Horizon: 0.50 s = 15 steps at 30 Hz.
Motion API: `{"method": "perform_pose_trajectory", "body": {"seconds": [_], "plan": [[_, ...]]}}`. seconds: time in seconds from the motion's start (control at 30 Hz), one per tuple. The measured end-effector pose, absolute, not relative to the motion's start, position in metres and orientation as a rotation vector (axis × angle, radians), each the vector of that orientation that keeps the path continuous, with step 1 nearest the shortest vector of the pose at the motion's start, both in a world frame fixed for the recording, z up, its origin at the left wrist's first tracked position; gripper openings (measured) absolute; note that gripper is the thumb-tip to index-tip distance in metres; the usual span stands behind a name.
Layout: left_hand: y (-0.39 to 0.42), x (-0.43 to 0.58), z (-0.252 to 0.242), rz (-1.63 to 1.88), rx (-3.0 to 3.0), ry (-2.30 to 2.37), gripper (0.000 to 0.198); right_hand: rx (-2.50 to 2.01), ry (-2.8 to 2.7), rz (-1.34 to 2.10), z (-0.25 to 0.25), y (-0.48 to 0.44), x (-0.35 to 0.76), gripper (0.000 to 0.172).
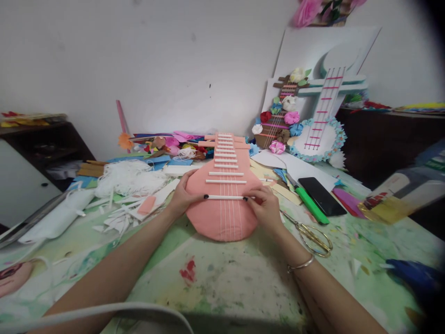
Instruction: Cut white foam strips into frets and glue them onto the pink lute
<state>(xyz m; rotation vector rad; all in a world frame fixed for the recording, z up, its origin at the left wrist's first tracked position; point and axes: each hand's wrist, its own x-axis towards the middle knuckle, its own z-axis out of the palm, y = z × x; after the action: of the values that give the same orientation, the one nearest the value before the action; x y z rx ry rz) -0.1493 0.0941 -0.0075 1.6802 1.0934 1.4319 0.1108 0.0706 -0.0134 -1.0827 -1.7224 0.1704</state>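
A pink paper-covered model lute (205, 222) lies flat on the table, its neck pointing away from me. Thin white strings run down its middle, crossed by several white sticks. My left hand (186, 195) grips the lute's left edge, with the thumb pressing on the left end of the lowest white stick (225, 197). At the stick's other end, the thumb and fingers of my right hand (266, 206) are pinched together, resting on the pink face. The underside of the lute is hidden.
Gold-handled scissors (314, 239), a green cutter (312, 204) and a black phone (321, 196) lie at right. A blue glue gun (413, 278) sits near the right edge. White string (128, 178) and paper scraps (120, 218) are at left. Decorated model instruments (318, 134) stand behind.
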Motion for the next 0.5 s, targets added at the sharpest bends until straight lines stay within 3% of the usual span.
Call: {"method": "perform_pose_trajectory", "body": {"seconds": [0.2, 0.37, 0.5], "plan": [[0.095, -0.149, -0.010, 1.464, 1.662, 1.078, 0.081, -1.169, -1.609, 0.085, -0.011, 0.072, 0.119, 0.002], [0.097, -0.149, -0.013, 1.480, 1.636, 1.073, 0.081, -1.035, -1.691, -0.205, -0.005, 0.054, 0.108, 0.013], [0.097, -0.149, -0.013, 1.494, 1.660, 1.082, 0.079, -0.695, -2.177, 0.001, -0.003, 0.036, 0.087, 0.019]]}}
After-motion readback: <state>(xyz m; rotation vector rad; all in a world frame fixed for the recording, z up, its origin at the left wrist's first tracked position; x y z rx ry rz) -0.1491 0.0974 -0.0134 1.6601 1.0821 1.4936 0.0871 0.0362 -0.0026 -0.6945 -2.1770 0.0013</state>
